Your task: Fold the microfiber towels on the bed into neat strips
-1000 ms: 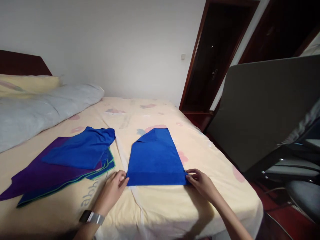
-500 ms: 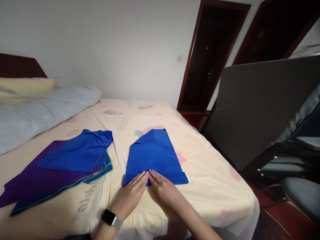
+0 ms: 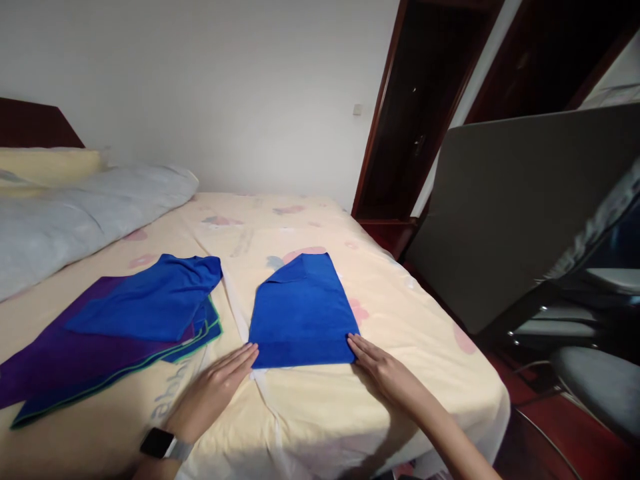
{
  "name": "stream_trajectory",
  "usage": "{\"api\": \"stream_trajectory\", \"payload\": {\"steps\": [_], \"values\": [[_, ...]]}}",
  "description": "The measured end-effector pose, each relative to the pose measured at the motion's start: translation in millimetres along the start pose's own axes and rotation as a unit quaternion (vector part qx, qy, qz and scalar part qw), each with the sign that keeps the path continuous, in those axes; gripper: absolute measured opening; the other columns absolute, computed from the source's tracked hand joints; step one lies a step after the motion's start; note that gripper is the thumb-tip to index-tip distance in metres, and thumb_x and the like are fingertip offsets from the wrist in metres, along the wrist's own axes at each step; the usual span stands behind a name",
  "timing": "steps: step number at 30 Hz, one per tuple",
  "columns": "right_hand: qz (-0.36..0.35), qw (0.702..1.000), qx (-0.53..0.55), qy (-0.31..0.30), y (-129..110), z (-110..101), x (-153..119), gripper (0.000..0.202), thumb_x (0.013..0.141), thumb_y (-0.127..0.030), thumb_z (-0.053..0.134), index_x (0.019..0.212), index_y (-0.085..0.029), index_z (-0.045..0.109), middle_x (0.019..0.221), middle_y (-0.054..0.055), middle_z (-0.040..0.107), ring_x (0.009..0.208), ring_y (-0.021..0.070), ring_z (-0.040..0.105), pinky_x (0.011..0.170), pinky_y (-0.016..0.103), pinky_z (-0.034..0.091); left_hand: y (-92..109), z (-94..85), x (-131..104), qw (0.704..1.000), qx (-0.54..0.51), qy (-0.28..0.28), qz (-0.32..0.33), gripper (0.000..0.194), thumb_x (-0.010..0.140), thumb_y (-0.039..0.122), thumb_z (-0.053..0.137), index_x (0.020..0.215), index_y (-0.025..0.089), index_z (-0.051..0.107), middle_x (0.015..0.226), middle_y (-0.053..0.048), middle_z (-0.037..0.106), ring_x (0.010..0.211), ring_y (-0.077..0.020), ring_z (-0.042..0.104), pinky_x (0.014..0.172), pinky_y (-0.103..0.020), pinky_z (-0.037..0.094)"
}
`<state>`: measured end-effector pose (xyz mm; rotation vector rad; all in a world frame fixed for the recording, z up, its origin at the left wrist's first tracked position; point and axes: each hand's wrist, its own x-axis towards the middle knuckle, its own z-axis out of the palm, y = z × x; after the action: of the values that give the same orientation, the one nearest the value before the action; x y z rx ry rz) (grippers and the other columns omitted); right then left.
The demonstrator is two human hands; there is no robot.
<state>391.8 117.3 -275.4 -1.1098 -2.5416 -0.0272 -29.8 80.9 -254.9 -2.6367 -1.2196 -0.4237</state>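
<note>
Hands (image 3: 215, 390) (image 3: 383, 370) flank soft, folded blue cloth (image 3: 303, 313).

Bedroom interior, dim light.
White wall (image 3: 225, 87) behind a bed (image 3: 310, 413) with pale floral sheet; dark wooden door (image 3: 400, 133) at right, grey panel (image 3: 515, 200) leaning beside it; red floor (image 3: 575, 453).

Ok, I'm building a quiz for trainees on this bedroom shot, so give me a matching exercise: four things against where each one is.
Things:
1 left hand
2 right hand
3 purple cloth
4 grey duvet

Places:
A far left, by the pillow
B at the blue towel's near right corner
C under the blue cloth
D at the towel's near left corner

Pairs: 1-D, 2-B, 3-C, 4-A
</note>
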Motion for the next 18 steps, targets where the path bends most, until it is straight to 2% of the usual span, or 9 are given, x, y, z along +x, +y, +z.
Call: {"api": "stream_trajectory", "payload": {"steps": [3, 6, 11, 14, 18], "values": [[-0.016, 0.999, -0.015, 0.025, -16.2, -4.8, 16.4, 0.05, 0.1, -0.018, 0.045, 0.149, -0.016, 0.035, 0.148, 0.012, 0.042, 0.136, 0.0269, 0.041, 0.11, 0.044, 0.044, 8.5, -5.3, 13.6, 0.999, 0.025, 0.034, 0.008, 0.044, 0.098, 0.022, 0.046, 0.142, 0.021, 0.047, 0.141, -0.005, 0.057, 0.129, -0.0215, 0.053, 0.108, -0.037, 0.048], [-0.037, 0.997, -0.027, 0.059, -44.5, -0.4, 43.7, 0.045, 0.101, -0.02, 0.043, 0.145, -0.012, 0.042, 0.145, 0.014, 0.046, 0.135, 0.026, 0.042, 0.111, 0.045, 0.042, 27.6, -5.7, 37.8, 0.998, 0.037, 0.056, 0.017, 0.039, 0.1, 0.023, 0.043, 0.137, 0.019, 0.052, 0.137, -0.006, 0.06, 0.128, -0.0214, 0.054, 0.107, -0.037, 0.048], [-0.071, 0.996, -0.013, 0.049, -82.8, 25.5, 80.6, 0.046, 0.098, -0.022, 0.052, 0.14, -0.004, 0.048, 0.141, 0.018, 0.05, 0.132, 0.026, 0.047, 0.111, 0.039, 0.044, 58.7, 15.4, 71.1, 0.998, 0.032, 0.042, 0.015, 0.05, 0.1, 0.034, 0.044, 0.145, 0.016, 0.04, 0.145, -0.01, 0.052, 0.132, -0.0245, 0.05, 0.108, -0.039, 0.048], [-0.069, 0.997, -0.014, 0.042, -85.9, 35.8, 84.5, 0.047, 0.096, -0.018, 0.053, 0.14, -0.002, 0.047, 0.141, 0.019, 0.049, 0.131, 0.0265, 0.047, 0.111, 0.039, 0.043, 58.7, 27.7, 71.3, 0.999, 0.026, 0.029, 0.009, 0.052, 0.1, 0.032, 0.043, 0.148, 0.016, 0.035, 0.147, -0.01, 0.048, 0.134, -0.0248, 0.047, 0.109, -0.039, 0.047], [-0.079, 0.996, -0.002, 0.03, -65.2, 30.3, 67.3, 0.047, 0.098, -0.018, 0.049, 0.144, -0.008, 0.043, 0.143, 0.015, 0.048, 0.134, 0.0244, 0.045, 0.113, 0.04, 0.041, 40.2, 29.0, 53.7, 1.0, 0.02, 0.001, 0.02, 0.054, 0.1, 0.025, 0.043, 0.151, 0.021, 0.027, 0.152, -0.008, 0.042, 0.138, -0.0225, 0.042, 0.11, -0.039, 0.046]]}}
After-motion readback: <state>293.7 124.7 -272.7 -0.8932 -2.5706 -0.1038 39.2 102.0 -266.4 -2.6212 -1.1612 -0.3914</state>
